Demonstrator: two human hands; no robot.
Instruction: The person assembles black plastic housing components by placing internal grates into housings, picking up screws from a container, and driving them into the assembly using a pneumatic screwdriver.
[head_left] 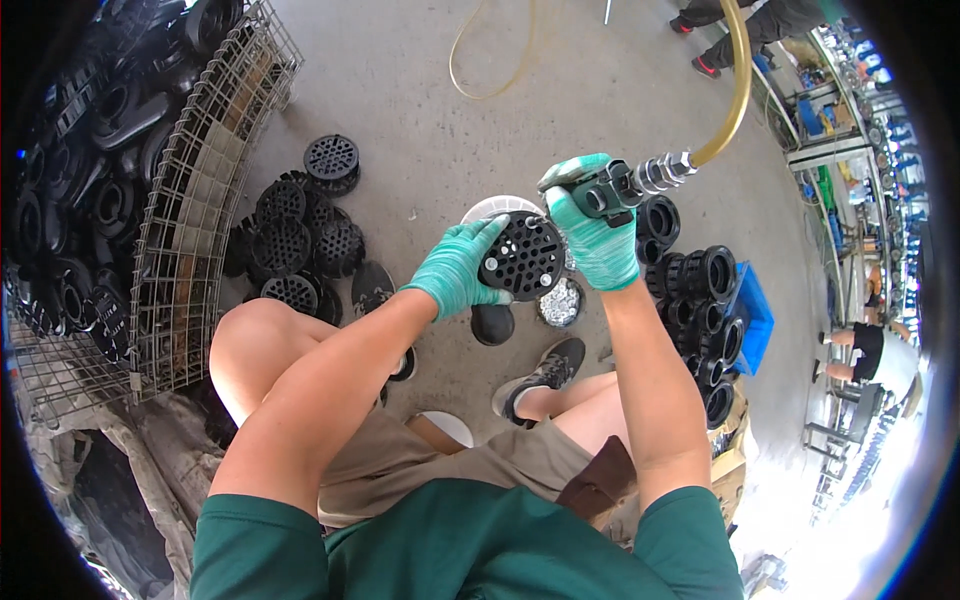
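In a green glove, my left hand [462, 268] grips the left edge of a round black drain grate [521, 256] full of holes, with a few shiny bolt heads on its face. My right hand [598, 225], gloved alike, is wrapped round a black air screwdriver [606, 192]. A metal coupling [664, 172] joins the tool to a yellowish air hose [742, 90]. The tool's tip points at the grate's upper right edge; whether it touches a bolt I cannot tell. Below the grate stands a round container of small silvery hardware [560, 302]. A white round rim [500, 206] shows behind the grate.
Stacked black grates [290, 230] lie on the floor at left, beside a wire cage [190, 190] heaped with black parts. Black rings [700, 300] are piled at right next to a blue bin [755, 318]. Hose loops across the floor ahead. Other people stand at far right.
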